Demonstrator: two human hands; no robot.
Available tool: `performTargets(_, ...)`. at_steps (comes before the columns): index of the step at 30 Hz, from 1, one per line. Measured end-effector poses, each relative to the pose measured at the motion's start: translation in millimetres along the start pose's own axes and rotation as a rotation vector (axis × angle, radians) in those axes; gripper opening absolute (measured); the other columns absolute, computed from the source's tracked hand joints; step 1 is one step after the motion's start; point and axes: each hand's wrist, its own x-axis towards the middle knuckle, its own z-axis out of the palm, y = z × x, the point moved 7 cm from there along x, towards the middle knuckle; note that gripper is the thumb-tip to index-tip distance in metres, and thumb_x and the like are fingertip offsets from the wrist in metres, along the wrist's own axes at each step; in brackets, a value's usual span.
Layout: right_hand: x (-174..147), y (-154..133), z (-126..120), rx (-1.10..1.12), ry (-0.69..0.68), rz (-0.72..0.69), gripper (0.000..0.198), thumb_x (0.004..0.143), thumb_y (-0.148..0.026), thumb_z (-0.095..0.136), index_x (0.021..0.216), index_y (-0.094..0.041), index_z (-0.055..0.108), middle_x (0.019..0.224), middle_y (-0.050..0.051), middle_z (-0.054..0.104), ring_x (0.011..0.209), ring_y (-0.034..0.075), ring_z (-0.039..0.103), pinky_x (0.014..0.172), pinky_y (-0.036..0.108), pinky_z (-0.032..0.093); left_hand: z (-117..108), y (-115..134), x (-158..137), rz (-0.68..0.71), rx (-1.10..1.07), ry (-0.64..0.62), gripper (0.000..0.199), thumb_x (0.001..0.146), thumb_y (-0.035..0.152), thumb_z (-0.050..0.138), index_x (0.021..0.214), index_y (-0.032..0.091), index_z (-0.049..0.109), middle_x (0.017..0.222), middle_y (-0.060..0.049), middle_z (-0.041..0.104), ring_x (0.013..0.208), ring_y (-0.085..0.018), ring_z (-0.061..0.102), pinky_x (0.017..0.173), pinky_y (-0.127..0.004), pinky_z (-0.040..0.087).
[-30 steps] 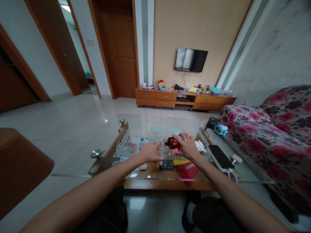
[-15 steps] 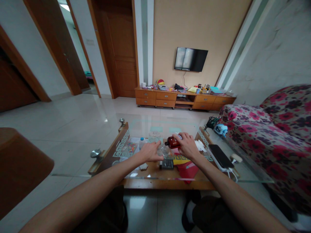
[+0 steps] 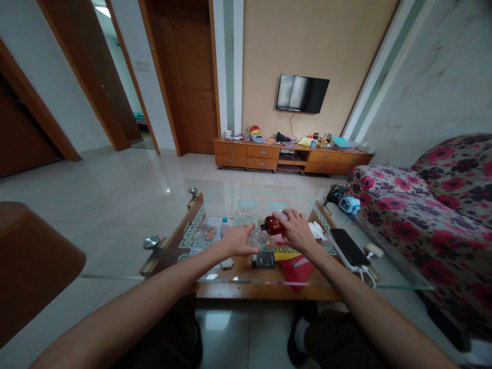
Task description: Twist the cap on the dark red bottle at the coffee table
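My right hand (image 3: 296, 231) is closed around a brown bottle (image 3: 273, 225). The bottle lies almost on its side, and its dark mouth points left over a clear container (image 3: 262, 239). My left hand (image 3: 239, 241) grips this container from the left, thumb above and fingers below. Whether it is a cup or a cut bottle is hard to make out, and I cannot see whether liquid is flowing. Just behind stands another clear vessel (image 3: 244, 215). A clear bottle with a blue cap (image 3: 225, 223) is partly hidden behind my left hand.
The glass table (image 3: 230, 285) has a wooden lower shelf with a dark box (image 3: 263, 260) and a red item (image 3: 295, 271) showing through. To the right lie a phone (image 3: 349, 247), a white charger with cable (image 3: 373, 250), a pen holder (image 3: 335, 193) and a blue-white toy (image 3: 350, 205). A flowered sofa (image 3: 403, 205) stands alongside.
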Motion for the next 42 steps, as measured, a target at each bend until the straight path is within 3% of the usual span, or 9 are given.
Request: performTargets(42,0.8,-2.7,-5.1,0.02,0.006,-0.007,0.071,0.087,-0.021,0.064,0.156,-0.031,0.047,0.142,0.015,0.055,0.126,0.037,0.043,0.101,0.046,0.036,-6.0,2.7,-1.4,0.014,-0.019,-0.036,0.077,0.08,0.072,0.068,0.133,0.019,0.055,0.112,-0.018,0.073,0.098,-0.04,0.072,0.084,-0.046,0.055)
